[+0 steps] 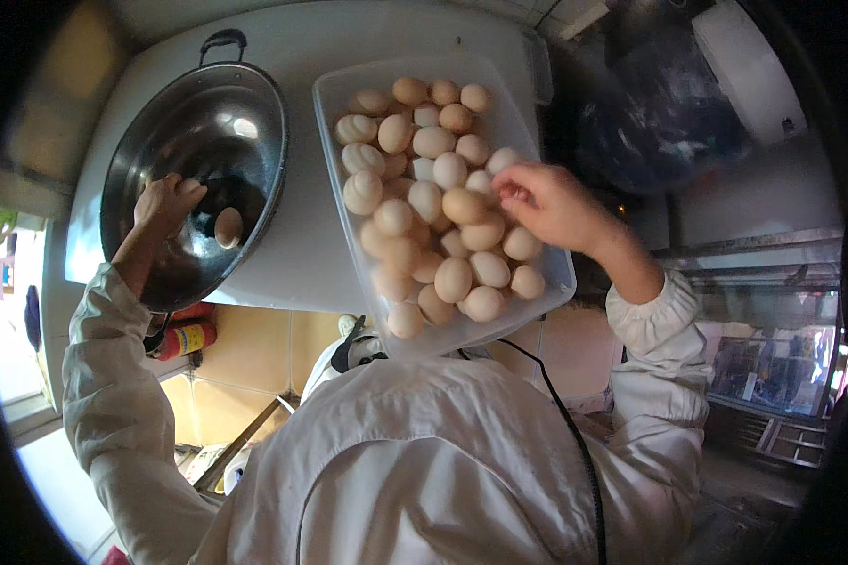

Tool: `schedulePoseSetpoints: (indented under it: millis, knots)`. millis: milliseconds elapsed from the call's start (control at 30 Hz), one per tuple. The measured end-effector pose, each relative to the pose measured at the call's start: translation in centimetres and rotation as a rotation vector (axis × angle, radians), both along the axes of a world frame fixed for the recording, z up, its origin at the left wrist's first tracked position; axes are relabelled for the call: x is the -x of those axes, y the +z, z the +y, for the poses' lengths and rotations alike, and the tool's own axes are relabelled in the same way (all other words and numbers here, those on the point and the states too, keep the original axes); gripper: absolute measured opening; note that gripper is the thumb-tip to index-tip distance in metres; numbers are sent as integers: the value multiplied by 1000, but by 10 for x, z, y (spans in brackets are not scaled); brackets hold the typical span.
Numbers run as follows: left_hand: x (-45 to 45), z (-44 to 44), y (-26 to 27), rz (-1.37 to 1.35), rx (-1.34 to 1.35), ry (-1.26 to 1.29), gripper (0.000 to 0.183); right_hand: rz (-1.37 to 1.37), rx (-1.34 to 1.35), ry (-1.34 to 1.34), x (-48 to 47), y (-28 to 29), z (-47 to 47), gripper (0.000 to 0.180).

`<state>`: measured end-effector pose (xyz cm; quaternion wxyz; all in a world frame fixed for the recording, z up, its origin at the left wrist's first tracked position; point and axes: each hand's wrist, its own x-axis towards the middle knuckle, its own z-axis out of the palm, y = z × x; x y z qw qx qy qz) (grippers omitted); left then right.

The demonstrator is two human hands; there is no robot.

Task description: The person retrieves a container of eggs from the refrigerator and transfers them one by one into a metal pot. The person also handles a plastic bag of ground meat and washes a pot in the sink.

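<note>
A dark metal wok (237, 106) sits on the left, with one brown egg (227, 227) lying inside it. My left hand (161, 205) reaches into the wok beside that egg; something pale shows at its fingertips, but I cannot tell whether it is an egg. In front of me is a translucent plastic bin (343, 244) heaped with brown and cream eggs (434, 143). Over the bin's right side is my right hand (551, 208), slightly blurred. Its fingers are bent and apart from the thumb, near a tan egg (464, 206), with nothing visible between them.
Both vessels rest on a white tabletop (300, 212); the bin's near end reaches past the table edge towards my apron (410, 452). A black cable (562, 406) runs down my right side. A red container (187, 339) stands below the wok. A glass-fronted cabinet (770, 360) is at right.
</note>
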<state>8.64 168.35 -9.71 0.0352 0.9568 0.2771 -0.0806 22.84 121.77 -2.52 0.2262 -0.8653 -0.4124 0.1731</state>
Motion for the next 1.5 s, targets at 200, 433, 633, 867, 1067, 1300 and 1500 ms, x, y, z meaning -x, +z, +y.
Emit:
schedulePoseSetpoints:
  millis: [200,433,633,867,1067,1300,1500]
  knots:
    - [-2,-5,-19,-47,-214,16,53,-318,13,-45,36,-32,-7,22]
    - [-5,0,-33,-105,-359,-289,48,-283,91,-179,51,-43,3,28]
    - [0,-6,-36,-180,-272,-243,48,-352,85,-208,49,-50,6,38]
    - [5,-19,-36,-206,-207,-162,47,-321,20,-200,45,-48,2,38]
    - [10,-21,-37,-209,-161,-76,53,41,-332,-338,33,-31,-16,31]
    - [10,-27,-29,-126,-19,61,57,889,-759,-637,18,-15,-46,35]
    - [12,-18,-37,-76,-15,102,57,1202,-846,-531,9,-9,-53,42]
